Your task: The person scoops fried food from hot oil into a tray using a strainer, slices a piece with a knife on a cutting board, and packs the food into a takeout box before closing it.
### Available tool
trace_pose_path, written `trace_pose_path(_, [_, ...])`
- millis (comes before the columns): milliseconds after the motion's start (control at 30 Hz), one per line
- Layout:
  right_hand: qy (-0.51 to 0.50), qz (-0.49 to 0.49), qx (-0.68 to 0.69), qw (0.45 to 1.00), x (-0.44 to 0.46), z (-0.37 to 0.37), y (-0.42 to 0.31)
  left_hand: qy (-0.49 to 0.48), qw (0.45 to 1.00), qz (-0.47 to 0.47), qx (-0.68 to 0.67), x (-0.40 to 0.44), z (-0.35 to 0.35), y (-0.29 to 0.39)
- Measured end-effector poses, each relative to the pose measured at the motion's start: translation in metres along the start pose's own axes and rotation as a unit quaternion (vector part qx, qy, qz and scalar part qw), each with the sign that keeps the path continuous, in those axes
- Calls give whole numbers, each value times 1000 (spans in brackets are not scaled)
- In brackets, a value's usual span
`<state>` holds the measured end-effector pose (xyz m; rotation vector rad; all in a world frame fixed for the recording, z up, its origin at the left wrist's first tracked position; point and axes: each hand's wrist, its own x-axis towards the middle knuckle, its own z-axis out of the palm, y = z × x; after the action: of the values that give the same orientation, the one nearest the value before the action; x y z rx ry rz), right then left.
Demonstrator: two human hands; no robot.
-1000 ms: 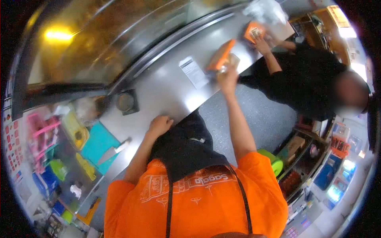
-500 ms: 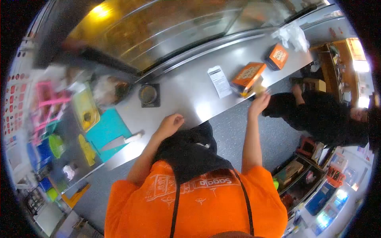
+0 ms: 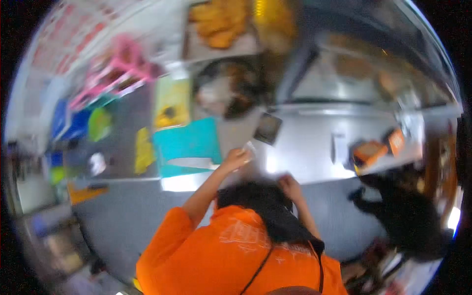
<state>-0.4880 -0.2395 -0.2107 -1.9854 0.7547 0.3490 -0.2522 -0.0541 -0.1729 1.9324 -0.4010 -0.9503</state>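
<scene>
My left hand (image 3: 237,159) is over the metal counter (image 3: 309,142), its fingers closed round a small pale, clear item too blurred to name. Just left of it lie a knife (image 3: 191,162) and a teal cutting board (image 3: 189,142). A dark square scale-like device (image 3: 268,129) sits up and right of that hand. Near the counter's front edge, beside my black apron, is my right hand (image 3: 289,186), smeared by motion, so its fingers cannot be made out. Farther right lie two orange boxes (image 3: 368,151) (image 3: 396,141) and a white paper slip (image 3: 339,148).
A yellow-green tray (image 3: 173,101), a yellow cloth or glove (image 3: 144,150) and pink baskets (image 3: 125,66) are at the left. Fried food (image 3: 220,22) lies on a tray at the top. A person in black (image 3: 403,211) is at the right, with a clear plastic bag (image 3: 410,118) beyond the boxes.
My view has swung left. My right hand has left the orange box and come back near my body. My left hand has moved toward the knife and now holds a small pale item.
</scene>
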Motion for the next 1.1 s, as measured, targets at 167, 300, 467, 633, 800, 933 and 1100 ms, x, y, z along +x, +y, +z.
trace_pose_path(167, [-40, 7, 246, 968, 14, 10, 61, 82, 971, -16, -223, 24, -92, 14])
trace_pose_path(300, [-73, 145, 237, 958, 31, -7, 32, 339, 909, 77, -230, 56, -170, 45])
trace_pose_path(467, [-48, 123, 285, 949, 25, -12, 25, 323, 876, 123, -337, 95, -223, 66])
trace_pose_path(633, [-35, 174, 290, 941, 23, -11, 39, 193, 921, 116, -319, 132, -270, 64])
trace_pose_path(800, [-15, 230, 273, 934, 33, -7, 45, 575, 785, 197, 116, 190, -373, 97])
trace_pose_path(933, [3, 276, 289, 917, 39, -12, 25, 333, 798, 71, 498, 257, -439, 121])
trace_pose_path(1100, [14, 315, 279, 907, 47, -9, 21, 302, 823, 11, 481, 325, -464, 79])
